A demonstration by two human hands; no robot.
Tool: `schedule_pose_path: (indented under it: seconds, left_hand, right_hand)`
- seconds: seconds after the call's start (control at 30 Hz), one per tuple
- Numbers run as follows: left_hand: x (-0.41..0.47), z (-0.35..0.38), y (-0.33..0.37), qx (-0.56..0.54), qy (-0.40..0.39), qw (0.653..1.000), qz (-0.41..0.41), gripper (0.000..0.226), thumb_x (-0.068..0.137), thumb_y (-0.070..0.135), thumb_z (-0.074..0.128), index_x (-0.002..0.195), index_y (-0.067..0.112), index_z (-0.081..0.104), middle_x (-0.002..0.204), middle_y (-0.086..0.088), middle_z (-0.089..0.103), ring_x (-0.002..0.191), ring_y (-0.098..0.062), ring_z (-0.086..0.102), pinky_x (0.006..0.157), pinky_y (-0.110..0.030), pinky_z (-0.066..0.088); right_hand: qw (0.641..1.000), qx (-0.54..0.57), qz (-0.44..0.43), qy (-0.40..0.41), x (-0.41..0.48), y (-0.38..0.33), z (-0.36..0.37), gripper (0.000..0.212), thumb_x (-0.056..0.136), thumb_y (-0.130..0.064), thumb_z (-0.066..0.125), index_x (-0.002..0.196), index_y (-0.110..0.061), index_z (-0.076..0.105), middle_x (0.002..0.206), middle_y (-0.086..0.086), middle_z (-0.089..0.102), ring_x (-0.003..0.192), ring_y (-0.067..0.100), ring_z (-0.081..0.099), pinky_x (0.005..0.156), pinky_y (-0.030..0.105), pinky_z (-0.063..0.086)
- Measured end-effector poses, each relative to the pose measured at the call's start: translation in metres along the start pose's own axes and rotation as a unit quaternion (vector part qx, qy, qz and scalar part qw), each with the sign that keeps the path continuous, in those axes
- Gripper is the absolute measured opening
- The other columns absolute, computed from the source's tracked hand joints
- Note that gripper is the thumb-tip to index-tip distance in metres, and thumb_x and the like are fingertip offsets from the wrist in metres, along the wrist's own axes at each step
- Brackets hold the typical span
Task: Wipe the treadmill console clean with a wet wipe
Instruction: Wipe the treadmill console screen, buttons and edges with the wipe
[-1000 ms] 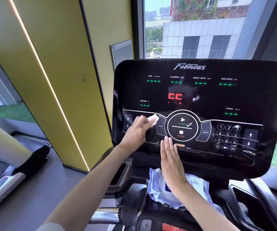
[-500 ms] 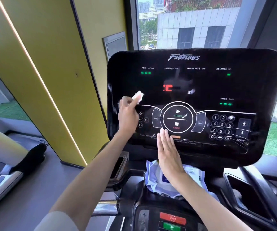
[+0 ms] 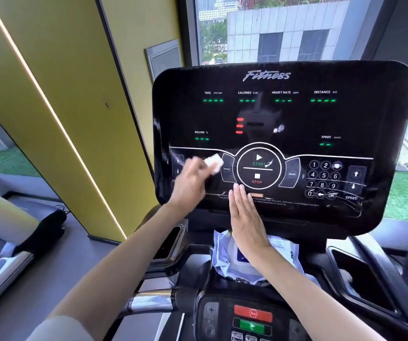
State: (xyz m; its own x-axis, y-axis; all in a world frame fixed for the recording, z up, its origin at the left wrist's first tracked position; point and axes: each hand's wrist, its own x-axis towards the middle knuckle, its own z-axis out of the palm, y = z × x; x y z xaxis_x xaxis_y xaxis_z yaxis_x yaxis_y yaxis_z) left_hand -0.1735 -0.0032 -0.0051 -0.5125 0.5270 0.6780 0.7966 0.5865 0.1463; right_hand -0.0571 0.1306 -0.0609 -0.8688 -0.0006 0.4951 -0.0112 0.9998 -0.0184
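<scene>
Below, the black plastic tray (image 3: 195, 254) holds a crinkled pale-blue wipe pack (image 3: 281, 252). Left hand (image 3: 190, 183), blurred, pinches a small folded white wet wipe (image 3: 214, 163) against the glossy black treadmill console (image 3: 345, 114), left of START. Right hand (image 3: 246, 217) lies flat, fingers straight, on its lower edge.

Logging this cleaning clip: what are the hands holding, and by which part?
The left hand pinches the folded wet wipe by its lower end, in the fingertips. The right hand rests flat on the console, holding nothing.
</scene>
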Motion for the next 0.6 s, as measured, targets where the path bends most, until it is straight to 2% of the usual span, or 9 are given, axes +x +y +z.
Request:
schedule_pose_path:
  seconds: [0.07,0.13,0.23,0.27,0.3,0.4,0.43,0.5,0.6]
  left_hand:
    - [-0.020,0.004,0.001,0.013,-0.101,0.990,0.099,0.068,0.071,-0.014,0.048,0.128,0.022,0.050,0.098,-0.005,0.045,0.088,-0.021,0.043,0.040,-0.027,0.042]
    - [-0.018,-0.002,-0.013,0.010,-0.081,0.993,0.085,0.066,0.069,-0.018,0.051,0.126,0.016,0.056,0.096,-0.010,0.049,0.088,-0.022,0.047,0.042,-0.029,0.046]
    - [-0.007,-0.007,-0.031,-0.040,0.081,0.985,-0.150,0.058,0.076,-0.016,0.048,0.125,0.012,0.059,0.091,-0.011,0.049,0.081,-0.024,0.048,0.060,-0.037,0.049]
    - [-0.007,-0.007,-0.031,-0.055,0.112,0.971,-0.206,0.056,0.078,-0.016,0.048,0.126,0.011,0.057,0.090,-0.009,0.048,0.080,-0.023,0.046,0.064,-0.036,0.049]
    - [-0.010,-0.005,-0.027,-0.056,0.116,0.970,-0.207,0.054,0.078,-0.017,0.050,0.125,0.009,0.057,0.090,-0.007,0.046,0.080,-0.023,0.046,0.064,-0.036,0.049]
    - [-0.034,0.003,-0.012,0.005,-0.009,1.000,0.006,0.061,0.070,-0.018,0.053,0.123,0.014,0.054,0.095,-0.002,0.041,0.085,-0.022,0.045,0.046,-0.032,0.049]
    - [-0.038,0.002,-0.016,0.011,-0.029,0.999,0.038,0.063,0.069,-0.018,0.054,0.123,0.015,0.055,0.096,-0.002,0.041,0.085,-0.020,0.044,0.045,-0.029,0.048]
    - [-0.037,-0.001,-0.027,-0.004,0.024,0.998,-0.051,0.055,0.072,-0.019,0.053,0.119,0.009,0.061,0.092,-0.007,0.047,0.082,-0.021,0.046,0.053,-0.032,0.050]
    - [-0.034,0.002,-0.024,-0.047,0.139,0.940,-0.309,0.056,0.081,-0.015,0.049,0.131,0.011,0.053,0.092,-0.008,0.046,0.080,-0.023,0.046,0.067,-0.036,0.048]
  right_hand:
    - [1.000,-0.008,-0.006,-0.004,0.000,0.000,0.000,0.070,0.072,0.013,0.048,0.140,0.010,0.028,0.149,0.026,0.023,0.139,0.036,0.021,0.115,0.045,0.015]
    - [1.000,-0.010,-0.007,0.000,-0.001,0.000,0.000,0.063,0.076,0.013,0.034,0.139,0.010,0.030,0.148,0.027,0.025,0.139,0.036,0.022,0.113,0.046,0.022]
    - [1.000,-0.009,-0.007,0.006,-0.002,0.001,0.001,0.063,0.078,0.010,0.011,0.137,0.011,0.034,0.145,0.028,0.030,0.136,0.037,0.028,0.109,0.049,0.030]
    - [1.000,-0.010,-0.008,0.007,-0.002,0.001,0.001,0.063,0.078,0.010,0.010,0.136,0.011,0.035,0.144,0.028,0.032,0.135,0.038,0.030,0.108,0.049,0.031]
    - [1.000,-0.010,-0.007,0.009,-0.001,0.001,0.002,0.062,0.078,0.009,0.012,0.135,0.011,0.037,0.143,0.028,0.034,0.134,0.038,0.031,0.108,0.049,0.031]
    - [1.000,-0.010,-0.005,0.012,-0.001,0.002,0.003,0.061,0.077,0.010,0.017,0.134,0.012,0.039,0.142,0.028,0.036,0.134,0.038,0.033,0.109,0.048,0.028]
    - [1.000,-0.010,-0.008,0.013,0.000,0.002,0.003,0.061,0.076,0.010,0.017,0.134,0.012,0.038,0.142,0.029,0.035,0.134,0.039,0.032,0.109,0.049,0.028]
    - [1.000,-0.009,-0.012,0.017,0.000,0.002,0.003,0.061,0.076,0.011,0.016,0.134,0.013,0.037,0.142,0.029,0.034,0.134,0.039,0.032,0.108,0.050,0.030]
    - [1.000,-0.004,-0.010,0.021,-0.001,0.001,0.002,0.060,0.077,0.013,0.017,0.133,0.013,0.038,0.142,0.030,0.035,0.133,0.040,0.032,0.107,0.050,0.031]
